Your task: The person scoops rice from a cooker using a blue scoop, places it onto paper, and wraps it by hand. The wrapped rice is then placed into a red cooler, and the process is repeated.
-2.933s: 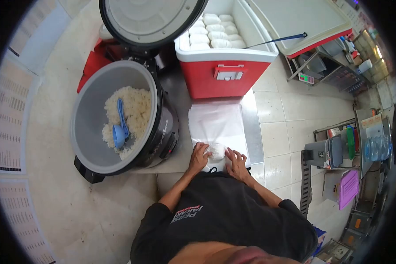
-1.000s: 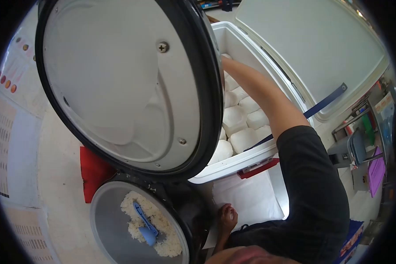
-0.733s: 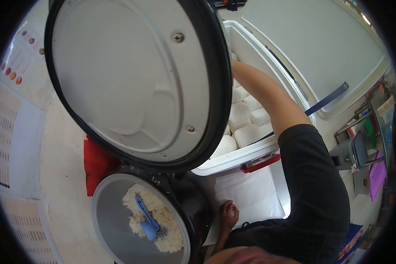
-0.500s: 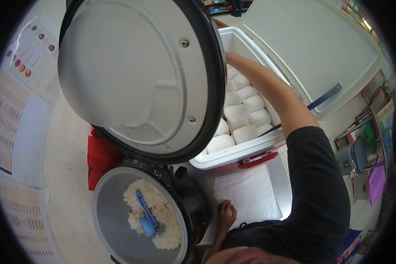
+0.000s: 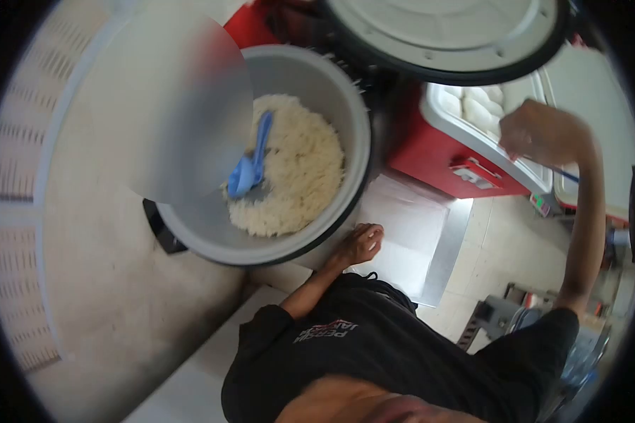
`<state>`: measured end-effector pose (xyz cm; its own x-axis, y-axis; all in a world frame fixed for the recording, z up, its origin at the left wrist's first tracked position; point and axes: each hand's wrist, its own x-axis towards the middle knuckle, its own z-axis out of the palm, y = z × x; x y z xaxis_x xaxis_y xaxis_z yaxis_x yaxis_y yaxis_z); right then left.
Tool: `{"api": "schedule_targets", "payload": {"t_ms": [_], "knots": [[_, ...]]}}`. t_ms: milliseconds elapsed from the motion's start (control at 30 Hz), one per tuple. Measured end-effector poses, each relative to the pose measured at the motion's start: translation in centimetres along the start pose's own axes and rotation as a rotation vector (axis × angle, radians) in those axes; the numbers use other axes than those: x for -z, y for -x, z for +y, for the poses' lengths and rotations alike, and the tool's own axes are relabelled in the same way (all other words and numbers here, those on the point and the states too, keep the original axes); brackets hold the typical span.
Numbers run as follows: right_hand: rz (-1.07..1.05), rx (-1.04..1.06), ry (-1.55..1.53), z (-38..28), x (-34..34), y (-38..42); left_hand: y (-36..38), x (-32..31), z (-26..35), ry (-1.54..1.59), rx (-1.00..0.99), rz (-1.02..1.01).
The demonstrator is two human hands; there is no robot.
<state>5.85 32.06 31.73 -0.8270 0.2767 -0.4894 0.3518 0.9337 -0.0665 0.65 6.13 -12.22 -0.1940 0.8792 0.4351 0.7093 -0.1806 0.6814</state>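
My left hand [image 5: 363, 243] is curled into a loose fist at the near edge of white paper sheets [image 5: 406, 218], with nothing visible in it. Over the rim of a red-and-white cooler box [image 5: 420, 151] hangs my right hand [image 5: 547, 134], fingers bent downward and closed; blur hides what they hold, if anything. Inside the cooler are several rounded white packets [image 5: 476, 109]. To the left, a big rice cooker pot [image 5: 356, 134] contains cooked rice [image 5: 300, 155]. A blue scoop [image 5: 243, 176] with a blue handle lies on the rice.
The raised cooker lid [image 5: 451, 35] hangs over part of the cooler. The cooler lid [image 5: 600, 106] is swung back at right, with a dark blue strap [image 5: 566, 174] near my right hand. A metal tray or tabletop [image 5: 444, 247] lies under the sheets. Printed sheets [image 5: 14, 268] line the left wall.
My right hand has come up out of the cooler to above its rim. The view has turned, bringing the rice pot higher in the picture. My left hand stays curled by the sheets.
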Motion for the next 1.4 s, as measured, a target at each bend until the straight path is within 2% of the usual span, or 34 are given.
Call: {"api": "schedule_targets", "payload": {"t_ms": [33, 100, 133, 200, 233, 267, 300, 333, 367, 433, 467, 533, 567, 633, 667, 733, 767, 833, 867, 933, 967, 1033, 1100, 1167, 1200, 1367, 1400], "knots": [[0.103, 0.153, 0.023, -3.1, -0.2, 0.5, -0.2, 0.7, 1.1, 0.058, -0.076, -0.039], [0.130, 0.464, -0.011, -8.0, -1.0, -2.5, -1.5, 5.9, 6.5, -0.006, -0.297, -0.035], [0.175, 0.558, 0.052, -10.3, -1.3, -4.6, -1.5, 7.6, 8.9, 0.067, -0.272, 0.071], [0.334, 0.772, 0.173, -13.6, -2.9, -11.0, -2.5, 14.9, 14.3, 0.010, -0.313, 0.351], [0.259, 0.812, 0.175, -15.9, -3.1, -14.4, -2.2, 17.4, 15.2, -0.017, -0.355, 0.508], [0.285, 0.892, 0.205, -17.2, -4.7, -19.1, -1.1, 18.0, 14.6, -0.104, -0.328, 0.800], [0.278, 0.914, 0.210, -18.6, -6.0, -22.6, -0.2, 22.2, 15.2, -0.388, -0.197, 0.706], [0.272, 0.941, 0.221, -19.7, -7.0, -25.6, 2.3, 23.8, 13.3, -0.646, 0.011, 0.870], [0.264, 0.963, 0.234, -20.2, -8.6, -28.5, 0.2, 25.0, 12.1, -0.909, 0.056, 1.230], [0.158, 1.080, 0.354, -21.3, -10.3, -32.9, -1.2, 29.0, 9.9, -0.719, 0.326, 1.455], [0.153, 1.100, 0.368, -22.3, -10.2, -33.0, -1.1, 29.9, 8.6, -0.732, 0.335, 1.473], [0.118, 1.100, 0.472, -23.4, -10.6, -32.8, -0.7, 30.5, 5.9, -0.426, 0.447, 1.475], [0.099, 1.119, 0.479, -23.5, -10.7, -33.0, -0.5, 30.2, 4.9, -0.432, 0.470, 1.489], [0.194, 1.173, 0.480, -23.7, -11.2, -32.6, -0.4, 29.9, 3.8, -0.177, 0.193, 1.612], [0.180, 1.180, 0.468, -23.7, -11.2, -32.6, -0.5, 29.6, 3.7, -0.144, 0.207, 1.653], [0.021, 0.802, 0.307, -24.5, -8.9, -30.4, -0.2, 29.6, 3.7, -0.167, 0.221, 1.636], [0.008, 0.801, 0.303, -24.4, -8.6, -30.3, -0.1, 29.5, 3.5, -0.187, 0.211, 1.621], [0.361, 0.681, 0.345, -23.8, -8.2, -31.2, 0.0, 29.4, 3.3, -0.164, 0.221, 1.646], [0.352, 0.677, 0.341, -24.0, -8.8, -32.2, 0.1, 29.4, 3.3, -0.178, 0.218, 1.636], [0.382, 0.706, 0.699, -24.9, -10.6, -34.1, 0.0, 29.4, 3.3, -0.191, 0.219, 1.632], [0.382, 0.706, 0.698, -25.2, -11.0, -34.3, -0.2, 29.5, 3.3, -0.195, 0.203, 1.641], [0.094, 0.651, 0.362, -26.9, -12.5, -32.0, 0.4, 29.2, 3.3, -0.193, 0.218, 1.654], [-0.057, 0.627, 0.220, -28.8, -15.0, -28.0, 0.5, 29.4, 2.8, -0.162, 0.179, 1.657], [-0.117, 0.626, 0.098, -28.1, -16.9, -25.4, 0.1, 29.5, 2.9, -0.189, 0.168, 1.664], [-0.110, 0.629, 0.100, -27.8, -16.4, -24.1, -0.2, 29.5, 3.0, -0.164, 0.148, 1.683], [-0.416, 0.603, 0.008, -25.4, -10.1, -19.8, -0.2, 29.4, 3.1, -0.127, 0.134, 1.687], [-0.420, 0.595, 0.002, -25.3, -9.6, -20.0, -0.1, 29.2, 3.2, -0.119, 0.140, 1.681]]}}
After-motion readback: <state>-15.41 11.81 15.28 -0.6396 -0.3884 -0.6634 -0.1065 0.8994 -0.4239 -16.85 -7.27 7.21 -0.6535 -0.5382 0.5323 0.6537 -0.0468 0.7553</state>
